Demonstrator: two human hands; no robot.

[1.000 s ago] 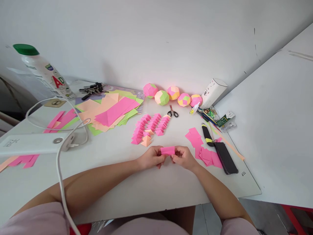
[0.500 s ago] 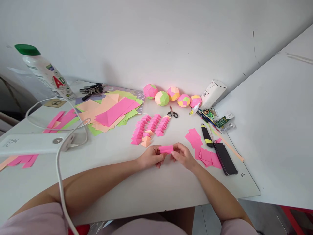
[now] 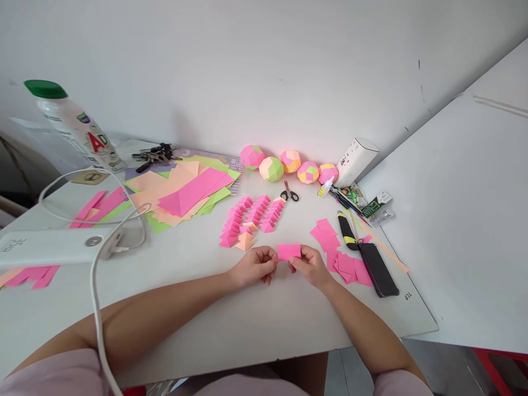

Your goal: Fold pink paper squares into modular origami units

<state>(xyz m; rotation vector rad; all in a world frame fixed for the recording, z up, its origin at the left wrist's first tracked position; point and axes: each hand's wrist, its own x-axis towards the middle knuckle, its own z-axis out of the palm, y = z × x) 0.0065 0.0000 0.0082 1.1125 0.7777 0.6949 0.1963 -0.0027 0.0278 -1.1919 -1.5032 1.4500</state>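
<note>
Between my hands is a small pink paper rectangle, held above the near part of the table. My right hand pinches its right side between thumb and fingers. With curled fingers, my left hand pinches at the paper's lower left edge. Rows of folded pink paper pieces stand just beyond my left hand, with a folded peach piece at their near end. To the right of my right hand lie several loose pink paper pieces.
Paper balls line the wall. Scissors lie before them. A box cutter and phone are at right. Coloured sheets, a bottle and a power bank occupy the left; its cable crosses my left arm.
The pink paper has shifted right relative to my left hand, whose fingers now reach only its edge. My right hand still holds it. The whole view has tilted slightly.
</note>
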